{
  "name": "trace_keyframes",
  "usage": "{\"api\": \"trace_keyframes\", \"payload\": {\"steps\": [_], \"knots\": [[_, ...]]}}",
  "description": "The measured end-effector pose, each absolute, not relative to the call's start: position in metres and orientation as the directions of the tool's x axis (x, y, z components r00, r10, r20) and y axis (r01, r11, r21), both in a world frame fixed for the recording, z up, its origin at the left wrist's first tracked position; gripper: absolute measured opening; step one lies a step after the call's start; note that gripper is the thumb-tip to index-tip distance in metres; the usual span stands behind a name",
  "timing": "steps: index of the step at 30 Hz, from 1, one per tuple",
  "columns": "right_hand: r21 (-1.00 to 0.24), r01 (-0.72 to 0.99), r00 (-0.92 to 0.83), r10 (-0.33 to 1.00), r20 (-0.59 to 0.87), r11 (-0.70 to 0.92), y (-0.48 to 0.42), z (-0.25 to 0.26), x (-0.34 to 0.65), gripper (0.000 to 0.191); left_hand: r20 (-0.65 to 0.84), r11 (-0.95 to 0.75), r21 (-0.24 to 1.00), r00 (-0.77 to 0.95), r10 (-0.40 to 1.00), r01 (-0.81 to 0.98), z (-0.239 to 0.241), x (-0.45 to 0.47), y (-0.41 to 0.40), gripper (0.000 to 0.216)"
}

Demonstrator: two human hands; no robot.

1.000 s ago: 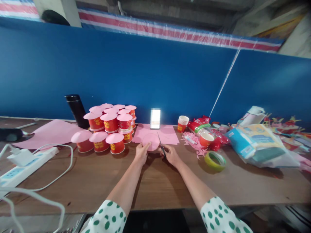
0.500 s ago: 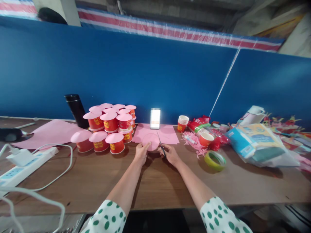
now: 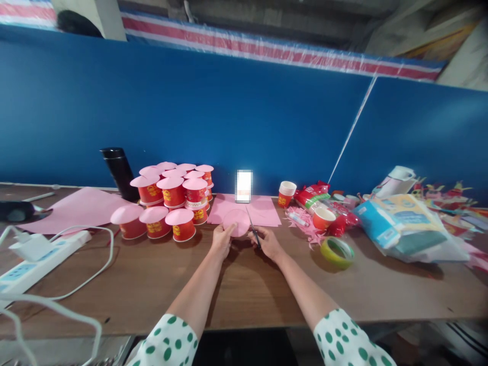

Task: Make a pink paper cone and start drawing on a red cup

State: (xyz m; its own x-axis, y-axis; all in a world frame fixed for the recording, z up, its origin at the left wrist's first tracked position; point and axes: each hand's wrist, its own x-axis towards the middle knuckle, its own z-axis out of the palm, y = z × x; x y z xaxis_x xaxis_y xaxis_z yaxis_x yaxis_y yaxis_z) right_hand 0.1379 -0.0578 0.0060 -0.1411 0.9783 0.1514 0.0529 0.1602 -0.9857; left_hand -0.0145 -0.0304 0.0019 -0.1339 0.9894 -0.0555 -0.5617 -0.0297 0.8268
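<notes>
Between thumb and fingers, my left hand pinches a round pink paper disc at its lower left edge. My right hand is closed on a pair of dark-handled scissors, whose blades point up beside the disc's right edge. Whether the blades touch the paper I cannot tell. Behind the disc lie stacked pink paper sheets. To the left stand several red paper cups, upside down, with pink paper cones on top.
A bright phone stands behind the sheets. On the right are stacked cups, a roll of green tape, pink scraps and a plastic bag. On the left are a black flask and a power strip.
</notes>
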Motion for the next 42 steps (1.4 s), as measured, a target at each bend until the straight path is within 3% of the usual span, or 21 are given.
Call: {"api": "trace_keyframes", "payload": {"steps": [20, 35, 42], "knots": [[-0.976, 0.004, -0.076, 0.973, 0.217, 0.218, -0.052, 0.000, 0.138, 0.044, -0.017, -0.043, 0.829, -0.102, 0.995, -0.557, 0.002, -0.014, -0.030, 0.040], [-0.970, 0.012, -0.161, 0.958, 0.237, 0.242, -0.052, -0.005, 0.141, 0.037, 0.003, -0.049, 0.827, -0.084, 0.996, -0.559, -0.001, -0.016, -0.029, 0.047], [-0.976, 0.011, -0.166, 0.962, 0.215, 0.219, -0.053, -0.003, 0.141, 0.038, -0.046, -0.023, 0.829, -0.110, 0.993, -0.558, 0.000, -0.016, -0.029, 0.038]]}}
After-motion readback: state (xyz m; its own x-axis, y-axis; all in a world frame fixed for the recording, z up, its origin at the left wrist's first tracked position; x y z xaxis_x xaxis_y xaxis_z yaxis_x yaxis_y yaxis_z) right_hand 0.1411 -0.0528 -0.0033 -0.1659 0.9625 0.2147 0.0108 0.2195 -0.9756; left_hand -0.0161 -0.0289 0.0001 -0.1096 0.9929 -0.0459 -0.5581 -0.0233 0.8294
